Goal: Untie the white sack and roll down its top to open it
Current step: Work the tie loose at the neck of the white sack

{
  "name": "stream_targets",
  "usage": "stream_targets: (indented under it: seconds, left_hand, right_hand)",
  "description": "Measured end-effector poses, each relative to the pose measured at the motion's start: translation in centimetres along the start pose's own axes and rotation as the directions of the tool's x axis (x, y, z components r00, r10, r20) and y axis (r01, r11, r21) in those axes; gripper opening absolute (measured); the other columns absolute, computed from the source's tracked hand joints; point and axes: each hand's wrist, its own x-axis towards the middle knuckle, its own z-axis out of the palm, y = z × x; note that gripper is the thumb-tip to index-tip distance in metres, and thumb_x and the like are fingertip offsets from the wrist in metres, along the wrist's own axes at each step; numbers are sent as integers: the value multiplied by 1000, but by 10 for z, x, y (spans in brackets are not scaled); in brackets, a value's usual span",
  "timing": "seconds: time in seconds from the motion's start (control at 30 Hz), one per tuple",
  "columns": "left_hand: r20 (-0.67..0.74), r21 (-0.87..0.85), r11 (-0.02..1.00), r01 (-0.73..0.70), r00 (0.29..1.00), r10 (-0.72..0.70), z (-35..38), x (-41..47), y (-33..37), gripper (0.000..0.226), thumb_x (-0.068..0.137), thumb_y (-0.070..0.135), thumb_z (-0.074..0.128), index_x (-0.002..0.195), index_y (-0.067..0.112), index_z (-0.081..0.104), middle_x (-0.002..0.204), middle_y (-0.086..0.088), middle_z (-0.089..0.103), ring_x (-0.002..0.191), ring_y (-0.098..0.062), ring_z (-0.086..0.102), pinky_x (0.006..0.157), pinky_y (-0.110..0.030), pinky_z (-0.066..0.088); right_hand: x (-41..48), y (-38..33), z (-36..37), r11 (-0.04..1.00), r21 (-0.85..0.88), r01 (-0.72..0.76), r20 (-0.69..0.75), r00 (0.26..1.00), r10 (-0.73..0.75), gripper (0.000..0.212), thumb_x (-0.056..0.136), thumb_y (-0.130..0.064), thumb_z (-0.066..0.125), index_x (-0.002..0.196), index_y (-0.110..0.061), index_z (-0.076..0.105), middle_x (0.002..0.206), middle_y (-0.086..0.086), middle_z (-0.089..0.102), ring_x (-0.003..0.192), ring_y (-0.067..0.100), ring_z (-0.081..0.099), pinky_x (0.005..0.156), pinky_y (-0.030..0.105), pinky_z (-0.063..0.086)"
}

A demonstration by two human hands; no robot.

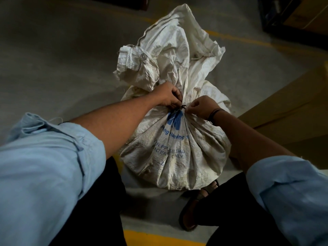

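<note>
A dirty white sack [174,153] with blue print stands on the floor in front of me. Its neck is gathered tight and bound by a thin dark tie [182,107]. Above the tie the loose top of the sack [170,55] flops away from me, with a metal eyelet showing. My left hand [168,96] pinches the tie from the left side of the neck. My right hand [202,107] pinches it from the right, fingertips almost meeting the left ones.
Grey concrete floor [62,59] with yellow painted lines surrounds the sack. A large cardboard box [291,110] stands close on the right. A dark rack with boxes [292,16] is at the far right. My sandalled foot [191,212] is just below the sack.
</note>
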Motion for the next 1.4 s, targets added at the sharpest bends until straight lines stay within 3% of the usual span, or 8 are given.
stream_targets:
  seconds: [0.17,0.33,0.47,0.6,0.77,1.1,1.23,1.4]
  left_hand:
    - [7,-14,1000,10,1000,-10,0,-1,0,16,77,-5,81,90,1,72,93,-17,73,70,-20,73,68,-34,64]
    - [-2,3,1000,-8,1000,8,-1,0,0,19,76,-4,82,83,7,68,84,-10,70,69,-15,70,60,-25,61]
    - [-28,73,996,-48,998,51,0,0,0,28,74,-2,84,72,15,61,80,-4,67,66,-10,63,50,-12,49]
    - [-16,42,998,-42,999,42,0,0,-1,28,74,-3,84,72,14,61,76,-3,66,63,-8,64,51,-15,51]
    - [-17,23,999,-32,999,33,-1,1,-2,28,73,-4,84,73,13,62,73,-3,66,61,-9,65,52,-18,54]
    - [-2,-6,1000,-11,1000,11,-1,3,-2,23,74,-6,83,77,9,65,76,-8,69,63,-14,71,61,-29,61]
    - [28,-37,999,15,1000,-14,-1,4,-2,21,74,-6,83,81,7,68,77,-11,71,69,-20,73,71,-36,63]
    - [71,-36,999,23,997,-21,-4,1,-2,22,75,-6,82,87,8,69,85,-10,71,81,-23,74,76,-38,63]
  right_hand:
    - [2,-6,-4,994,67,-83,-4,997,83,16,68,-20,66,67,-4,68,75,17,68,74,34,68,73,46,58]
    - [1,-7,0,1000,-7,-16,-6,1000,16,19,82,-23,72,69,-10,68,64,3,60,55,13,51,56,24,43]
    - [2,-5,-1,999,-38,-5,-24,1000,4,15,82,-17,67,75,-5,72,66,6,62,56,15,53,60,29,46]
    - [2,-11,-2,999,-2,-49,-13,999,49,16,73,-18,62,61,-7,64,71,13,63,69,30,63,68,41,55]
    - [2,-7,0,998,35,-59,-41,997,61,29,79,-24,74,81,4,72,69,11,62,59,18,53,61,31,45]
    - [2,-4,-6,990,67,-128,-48,990,131,24,72,-19,71,69,4,68,65,13,64,55,19,58,53,23,48]
    - [3,-3,-9,960,225,-168,-23,984,177,31,79,-28,75,81,3,73,80,13,76,74,29,71,67,37,57]
    - [-5,-3,-7,999,-21,38,-153,987,-41,4,75,-10,75,73,-13,73,74,5,71,69,17,64,63,29,56]
